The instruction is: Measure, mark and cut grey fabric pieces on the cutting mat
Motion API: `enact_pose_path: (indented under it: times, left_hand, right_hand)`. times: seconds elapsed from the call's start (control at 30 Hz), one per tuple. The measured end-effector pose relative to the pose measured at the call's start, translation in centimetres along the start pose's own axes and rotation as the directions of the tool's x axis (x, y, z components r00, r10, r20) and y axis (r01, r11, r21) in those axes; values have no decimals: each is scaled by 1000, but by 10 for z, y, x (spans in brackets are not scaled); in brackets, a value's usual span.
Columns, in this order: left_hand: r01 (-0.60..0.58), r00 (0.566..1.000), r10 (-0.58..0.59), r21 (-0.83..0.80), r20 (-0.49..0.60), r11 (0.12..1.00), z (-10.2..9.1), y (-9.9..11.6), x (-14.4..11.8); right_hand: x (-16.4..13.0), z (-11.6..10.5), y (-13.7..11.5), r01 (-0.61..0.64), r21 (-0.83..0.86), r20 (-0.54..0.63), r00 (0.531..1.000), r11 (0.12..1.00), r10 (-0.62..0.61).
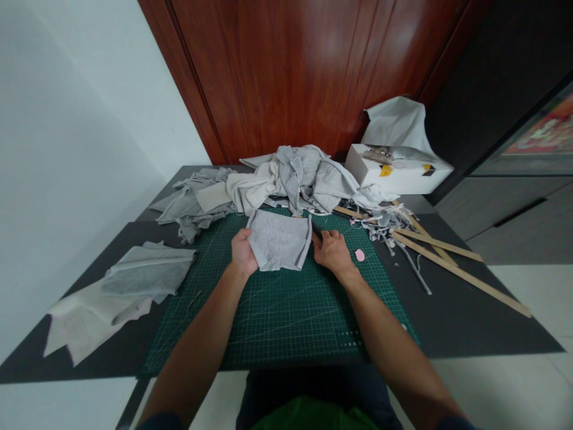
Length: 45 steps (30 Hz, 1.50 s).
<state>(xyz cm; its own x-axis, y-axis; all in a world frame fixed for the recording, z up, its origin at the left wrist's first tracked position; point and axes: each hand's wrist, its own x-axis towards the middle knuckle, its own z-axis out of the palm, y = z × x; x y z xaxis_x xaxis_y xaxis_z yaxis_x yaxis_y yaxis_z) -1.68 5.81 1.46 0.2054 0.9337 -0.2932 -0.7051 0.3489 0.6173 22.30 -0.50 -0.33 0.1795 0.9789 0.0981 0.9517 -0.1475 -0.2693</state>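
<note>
A small grey fabric piece (pixel 280 240) lies flat on the green cutting mat (pixel 277 310). My left hand (pixel 242 253) holds its left edge, with the fingers tucked under the cloth. My right hand (pixel 331 251) rests at the piece's right edge, fingers curled; a dark slim object pokes out beside it, too hidden to name. A small pink chalk piece (pixel 359 255) lies on the mat just right of my right hand.
A heap of grey and white cloth (pixel 286 176) sits behind the mat. Folded grey and white fabric (pixel 134 280) lies at the left. Wooden sticks (pixel 447 260) and scraps lie at the right, a white box (pixel 398 170) behind them.
</note>
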Motion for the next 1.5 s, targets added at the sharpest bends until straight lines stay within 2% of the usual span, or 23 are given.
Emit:
enact_pose_path:
  times: [0.2, 0.33, 0.4, 0.5, 0.63, 0.67, 0.7, 0.77, 0.83, 0.9, 0.97, 1.07, 1.1, 1.17, 1.23, 1.27, 1.3, 1.37, 1.4, 1.43, 1.5]
  left_hand:
    - [101, 995, -101, 5, -12, 995, 2, -5, -3]
    - [105, 994, -106, 35, 32, 994, -1, -4, -3]
    - [111, 991, -114, 54, 67, 992, -3, -5, -2]
    - [148, 986, -152, 57, 74, 987, -2, -10, -3]
    - [171, 984, -175, 79, 43, 982, 2, -18, -5]
    - [171, 984, -174, 90, 36, 981, 3, -19, -5]
    - [172, 984, -176, 101, 30, 980, 3, -19, -5]
    - [180, 983, -184, 123, 18, 976, 2, -16, -3]
    - [179, 983, -181, 167, -1, 970, -1, -11, -1]
    - [162, 987, -154, 275, -49, 948, -6, -5, 0]
    - [151, 988, -112, 464, -110, 873, -11, 0, 0]
    - [91, 995, -38, 744, -88, 662, -19, 3, -2]
    - [51, 998, -3, 794, -62, 606, -21, 4, -2]
    - [-21, 995, 91, 823, -37, 567, -24, 6, -3]
    - [-86, 971, 232, 828, -54, 554, -23, 10, -5]
    - [-131, 947, 318, 847, -47, 515, -22, 11, -7]
    - [-181, 914, 405, 876, -18, 447, -19, 10, -10]
    - [-281, 840, 529, 931, 122, 232, -10, 4, -16]
    - [-336, 818, 537, 929, 205, 157, -4, -3, -20]
    - [-405, 806, 515, 907, 292, 120, 2, -12, -23]
    - [-543, 791, 403, 832, 461, 113, 12, -34, -27]
  right_hand:
    - [-2, -22, 17, -209, -39, 95, 973, 977, 212]
    - [-1, -36, 32, -280, -60, 184, 940, 958, 286]
    - [-2, -40, 36, -299, -85, 178, 934, 950, 310]
    - [-6, -40, 28, -256, -110, 49, 964, 960, 262]
    - [-15, -30, -7, -40, -1, -117, 992, 999, 40]
    - [-17, -26, -17, -4, 30, -116, 993, 1000, 8]
    - [-19, -23, -25, -20, 60, -100, 995, 998, 26]
    - [-21, -16, -33, -62, 82, 11, 998, 995, 61]
    - [-19, -10, -31, -69, 82, 103, 993, 994, 61]
    - [-14, -8, -21, -36, 99, 123, 992, 994, 24]
    - [-9, -8, -10, 0, 121, 108, 994, 993, -14]
    - [-4, -10, 0, -9, 99, 103, 995, 995, -2]
    - [-3, -11, 1, -20, 83, 100, 995, 996, 12]
    - [-4, -12, 1, -40, 46, 87, 996, 998, 36]
    - [-6, -12, 0, -44, 23, 53, 998, 999, 43]
    - [-6, -12, -1, -39, 26, 17, 999, 999, 39]
    - [-7, -11, -3, -20, 43, -30, 999, 999, 22]
    - [-10, -7, -11, 66, 112, -131, 990, 991, -51]
    - [-12, -3, -17, 130, 155, -170, 980, 979, -103]
    - [-13, 1, -23, 204, 199, -193, 967, 959, -166]
    - [-17, 11, -38, 345, 282, -197, 934, 895, -298]
